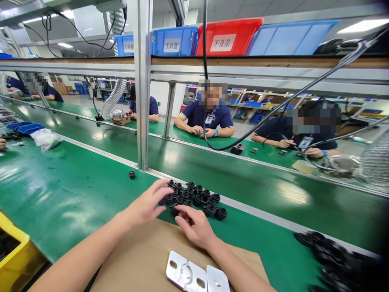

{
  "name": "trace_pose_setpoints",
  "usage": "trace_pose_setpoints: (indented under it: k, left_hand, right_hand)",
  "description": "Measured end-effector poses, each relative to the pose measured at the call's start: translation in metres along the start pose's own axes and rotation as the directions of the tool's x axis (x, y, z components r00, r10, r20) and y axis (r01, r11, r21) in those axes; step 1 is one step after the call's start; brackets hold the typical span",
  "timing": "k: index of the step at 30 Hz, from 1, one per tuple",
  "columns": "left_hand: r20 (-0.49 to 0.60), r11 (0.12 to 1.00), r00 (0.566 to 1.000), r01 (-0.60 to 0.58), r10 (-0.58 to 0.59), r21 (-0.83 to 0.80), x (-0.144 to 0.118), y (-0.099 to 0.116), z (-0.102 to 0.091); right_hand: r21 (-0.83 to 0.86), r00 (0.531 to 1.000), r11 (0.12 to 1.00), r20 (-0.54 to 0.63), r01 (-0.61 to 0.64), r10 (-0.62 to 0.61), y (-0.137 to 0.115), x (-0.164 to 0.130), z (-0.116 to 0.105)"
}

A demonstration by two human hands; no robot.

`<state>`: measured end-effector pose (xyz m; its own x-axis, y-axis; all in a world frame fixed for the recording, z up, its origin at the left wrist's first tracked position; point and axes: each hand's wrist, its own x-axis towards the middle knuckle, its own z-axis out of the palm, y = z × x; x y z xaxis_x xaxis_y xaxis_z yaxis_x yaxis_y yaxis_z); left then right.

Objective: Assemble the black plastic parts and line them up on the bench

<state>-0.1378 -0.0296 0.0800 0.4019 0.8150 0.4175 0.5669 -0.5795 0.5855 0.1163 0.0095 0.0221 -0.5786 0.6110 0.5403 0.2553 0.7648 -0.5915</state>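
From the head camera, both bare hands meet over a cluster of small black rubber grommets (194,198) laid in tidy rows on the green bench (67,190), at the far edge of a brown cardboard sheet (142,255). The left hand (147,205) rests its fingers (162,191) on the near-left end of the cluster, curled narrow around one or two pieces, though a firm pinch cannot be told. The right hand (196,225) has its fingers (182,210) bent close at the front row, touching a grommet there. Judging by the neat rows, most of the arranging looks done, with the nearest pieces under the hands unfinished. One stray grommet (131,174) sits apart by the aluminium post (142,85). A heap of black parts (334,255) lies at the right, untouched, and two metal plates (197,275) lie on the cardboard near the wrists. A yellow bin (18,259) stands at the left. Other people sit across the conveyor.
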Motion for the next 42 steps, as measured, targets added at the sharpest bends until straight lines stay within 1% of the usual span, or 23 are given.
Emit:
trace_pose_setpoints:
  k: [1, 4, 6, 8, 10, 12, 15, 16, 17, 18, 19, 20, 21, 23, 24, 25, 26, 30, 33, 35, 36, 39, 42]
  left_hand:
    - [0.027, 0.999, 0.999, -0.023, 0.023, -0.027, -0.001, 0.008, 0.011]
    - [0.113, 0.994, 0.991, 0.077, -0.068, -0.078, -0.005, 0.035, 0.031]
    - [0.165, 0.985, 0.979, 0.136, -0.118, -0.102, -0.004, 0.051, 0.033]
    - [0.221, 0.982, 0.968, 0.151, -0.122, -0.116, 0.0, 0.063, 0.032]
    - [0.236, 0.985, 0.965, 0.138, -0.11, -0.106, 0.003, 0.068, 0.032]
    - [0.199, 0.994, 0.979, 0.07, -0.052, -0.08, 0.006, 0.064, 0.033]
    - [0.042, 0.988, 0.987, -0.154, 0.154, -0.005, 0.007, 0.041, 0.025]
    - [-0.045, 0.979, 0.979, -0.198, 0.2, 0.045, 0.008, 0.029, 0.019]
    - [-0.135, 0.976, 0.969, -0.194, 0.206, 0.095, 0.008, 0.015, 0.01]
    - [-0.276, 0.978, 0.948, -0.117, 0.161, 0.171, 0.008, 0.0, 0.001]
    - [-0.421, 0.974, 0.905, 0.034, 0.066, 0.225, 0.007, -0.016, -0.01]
    - [-0.532, 0.948, 0.844, 0.216, -0.062, 0.233, 0.007, -0.032, -0.02]
    - [-0.593, 0.899, 0.78, 0.386, -0.198, 0.207, 0.006, -0.049, -0.03]
    - [-0.577, 0.769, 0.661, 0.633, -0.48, 0.086, 0.003, -0.08, -0.043]
    - [-0.526, 0.715, 0.616, 0.698, -0.587, 0.019, 0.001, -0.093, -0.047]
    - [-0.481, 0.688, 0.596, 0.726, -0.643, -0.02, -0.001, -0.105, -0.049]
    - [-0.439, 0.674, 0.588, 0.737, -0.679, -0.056, -0.002, -0.114, -0.05]
    - [-0.336, 0.684, 0.61, 0.708, -0.718, -0.177, -0.006, -0.135, -0.058]
    - [-0.267, 0.672, 0.616, 0.68, -0.741, -0.295, -0.012, -0.145, -0.074]
    - [-0.234, 0.648, 0.608, 0.663, -0.758, -0.375, -0.018, -0.152, -0.086]
    - [-0.226, 0.631, 0.597, 0.659, -0.77, -0.41, -0.02, -0.155, -0.092]
    - [-0.234, 0.577, 0.537, 0.663, -0.811, -0.477, -0.024, -0.163, -0.099]
    - [-0.24, 0.543, 0.494, 0.679, -0.836, -0.494, -0.019, -0.165, -0.095]
  right_hand:
    - [0.04, 0.999, 0.999, 0.03, -0.014, 0.013, -0.001, 0.0, 0.0]
    - [0.108, 0.998, 0.993, 0.048, -0.041, 0.036, -0.005, 0.001, -0.001]
    - [0.158, 0.996, 0.983, 0.019, -0.09, 0.088, -0.007, 0.001, 0.0]
    - [0.227, 0.989, 0.962, 0.021, -0.151, 0.15, -0.009, 0.002, 0.002]
    - [0.289, 0.982, 0.938, 0.069, -0.189, 0.177, -0.012, 0.004, 0.004]
    - [0.318, 0.976, 0.926, 0.131, -0.205, 0.171, -0.014, 0.005, 0.005]
    - [0.306, 0.971, 0.925, 0.149, -0.223, 0.185, -0.017, 0.007, 0.003]
    - [0.288, 0.969, 0.928, 0.134, -0.238, 0.207, -0.017, 0.007, 0.003]
    - [0.265, 0.965, 0.93, 0.122, -0.256, 0.231, -0.018, 0.007, 0.003]
    - [0.242, 0.96, 0.93, 0.122, -0.275, 0.252, -0.018, 0.007, 0.003]
    - [0.219, 0.955, 0.932, 0.131, -0.289, 0.266, -0.018, 0.007, 0.003]
    - [0.191, 0.954, 0.938, 0.144, -0.289, 0.264, -0.019, 0.006, 0.003]
    - [0.162, 0.955, 0.948, 0.16, -0.275, 0.25, -0.019, 0.005, 0.003]
    - [0.106, 0.962, 0.969, 0.183, -0.222, 0.2, -0.019, 0.004, 0.003]
    - [0.082, 0.967, 0.979, 0.189, -0.187, 0.168, -0.019, 0.003, 0.003]
    - [0.063, 0.973, 0.987, 0.192, -0.146, 0.131, -0.02, 0.003, 0.002]
    - [0.049, 0.977, 0.993, 0.19, -0.103, 0.092, -0.02, 0.004, 0.001]
    - [-0.017, 0.985, 1.0, 0.172, -0.02, 0.023, -0.032, 0.025, -0.004]
    - [-0.157, 0.958, 0.987, 0.279, -0.015, 0.059, -0.056, 0.066, 0.005]
    - [-0.28, 0.92, 0.958, 0.358, -0.057, 0.159, -0.073, 0.1, 0.023]
    - [-0.34, 0.895, 0.933, 0.371, -0.117, 0.248, -0.08, 0.117, 0.035]
    - [-0.412, 0.86, 0.88, 0.332, -0.238, 0.388, -0.087, 0.165, 0.079]
    - [-0.425, 0.815, 0.822, 0.268, -0.378, 0.513, -0.078, 0.2, 0.118]
